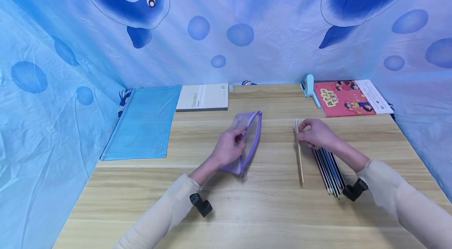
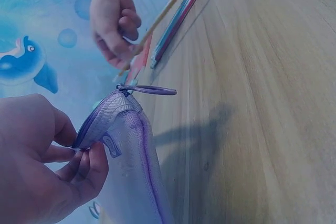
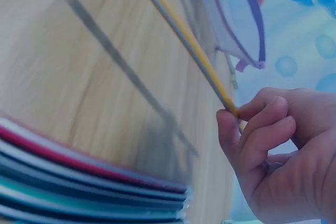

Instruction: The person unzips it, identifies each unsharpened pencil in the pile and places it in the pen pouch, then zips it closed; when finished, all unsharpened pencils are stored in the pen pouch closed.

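Note:
My left hand (image 1: 229, 146) pinches one edge of a purple mesh zipper pouch (image 1: 251, 139), whose mouth gapes toward the right. In the left wrist view the pouch's zipper pull (image 2: 149, 90) sticks out at the near end of the opening. Between thumb and fingertips, my right hand (image 1: 316, 134) holds a yellow pencil (image 1: 300, 162) near its far end. That pencil is off the table, casting a shadow in the right wrist view. Under the right wrist lies a row of several colored pencils (image 1: 328, 170), partly covered by the hand, points toward me.
At the back left lie a blue mesh folder (image 1: 141, 123) and a Gambit notebook (image 1: 203, 97). A light-blue stapler (image 1: 309, 86) stands beside a red picture book (image 1: 346, 99) at the back right. A dolphin-print curtain (image 1: 219, 13) borders the wooden table (image 1: 254, 217).

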`<state>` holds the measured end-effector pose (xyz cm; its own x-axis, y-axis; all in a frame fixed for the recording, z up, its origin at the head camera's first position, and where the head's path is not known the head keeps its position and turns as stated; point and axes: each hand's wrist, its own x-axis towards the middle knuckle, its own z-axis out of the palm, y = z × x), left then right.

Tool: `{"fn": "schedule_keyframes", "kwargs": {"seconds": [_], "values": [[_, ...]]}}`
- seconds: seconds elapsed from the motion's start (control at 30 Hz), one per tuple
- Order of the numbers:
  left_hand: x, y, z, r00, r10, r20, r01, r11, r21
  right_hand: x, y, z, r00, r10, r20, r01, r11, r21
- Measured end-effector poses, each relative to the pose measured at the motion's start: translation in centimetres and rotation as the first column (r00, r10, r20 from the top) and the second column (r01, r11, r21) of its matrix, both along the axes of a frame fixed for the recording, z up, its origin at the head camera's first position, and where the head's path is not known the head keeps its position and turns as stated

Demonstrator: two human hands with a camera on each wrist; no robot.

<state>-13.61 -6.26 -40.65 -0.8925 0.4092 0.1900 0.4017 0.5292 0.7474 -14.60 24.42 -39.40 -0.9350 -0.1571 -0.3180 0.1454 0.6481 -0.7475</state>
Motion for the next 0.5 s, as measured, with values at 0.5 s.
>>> {"fn": "schedule_keyframes", "kwargs": {"seconds": [0.5], "values": [[-0.1, 0.2, 0.0, 1.000, 0.003, -0.007, -0.003, 1.000, -0.001, -2.0, -5.3, 1.6, 0.981, -0.184, 0.067, 0.196, 0.927, -0.319]]}}
